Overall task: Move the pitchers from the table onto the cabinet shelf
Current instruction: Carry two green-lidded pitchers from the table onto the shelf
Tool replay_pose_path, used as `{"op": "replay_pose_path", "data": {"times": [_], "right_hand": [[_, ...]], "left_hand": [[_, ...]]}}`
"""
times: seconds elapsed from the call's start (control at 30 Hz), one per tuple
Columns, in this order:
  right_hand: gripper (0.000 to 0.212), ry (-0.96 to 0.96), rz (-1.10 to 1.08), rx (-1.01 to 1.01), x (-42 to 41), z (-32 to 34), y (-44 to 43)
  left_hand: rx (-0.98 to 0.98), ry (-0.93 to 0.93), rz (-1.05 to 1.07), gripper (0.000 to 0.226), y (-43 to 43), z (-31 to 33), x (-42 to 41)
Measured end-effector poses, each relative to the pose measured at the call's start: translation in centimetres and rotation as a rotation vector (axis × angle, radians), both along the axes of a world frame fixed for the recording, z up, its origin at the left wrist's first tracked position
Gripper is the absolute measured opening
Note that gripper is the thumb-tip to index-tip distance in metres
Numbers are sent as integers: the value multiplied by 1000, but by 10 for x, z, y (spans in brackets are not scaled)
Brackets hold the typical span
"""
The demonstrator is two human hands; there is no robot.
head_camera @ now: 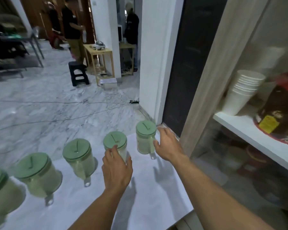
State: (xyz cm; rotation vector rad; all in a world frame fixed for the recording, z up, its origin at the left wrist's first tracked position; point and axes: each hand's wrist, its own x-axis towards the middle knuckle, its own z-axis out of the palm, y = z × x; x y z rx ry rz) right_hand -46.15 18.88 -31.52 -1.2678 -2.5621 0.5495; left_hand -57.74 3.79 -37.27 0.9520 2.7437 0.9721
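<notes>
Several clear pitchers with green lids stand in a row along the far edge of the white table point(150, 185). My right hand point(166, 145) touches the handle side of the rightmost pitcher point(145, 136), fingers spread around it. My left hand point(117, 168) wraps the near side of the second pitcher from the right point(115, 141), hiding its handle. Further left stand a third pitcher point(77, 155), a fourth point(38, 171) and one cut off by the frame's left edge point(0, 190). The cabinet shelf point(256, 135) is at the right, behind an open frame.
On the shelf sit a stack of white paper cups point(241, 92) and a brown round tin point(279, 112). A lower cabinet compartment holds dim objects. Beyond the table lies marble floor with cables, a black stool point(78, 73), a wooden side table point(100, 57), and people standing far back.
</notes>
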Motion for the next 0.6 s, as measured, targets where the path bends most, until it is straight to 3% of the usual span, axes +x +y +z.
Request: {"op": "replay_pose_path", "data": {"times": [0.1,0.27,0.37,0.47,0.6], "right_hand": [[62,45,-20,-95,-18,-34,24],[69,246,-241,-406,-40,-74,46],[57,341,-349,-559,-51,-94,50],[37,346,-382,-569,-55,-108,51],[30,382,-369,-626,-63,-120,53]], "left_hand": [[-25,-126,141,70,12,-29,-11],[91,-405,339,73,32,-52,-16],[125,-489,390,62,42,-65,-20],[147,-517,381,46,48,-71,-22],[190,-497,323,26,52,-75,-25]]}}
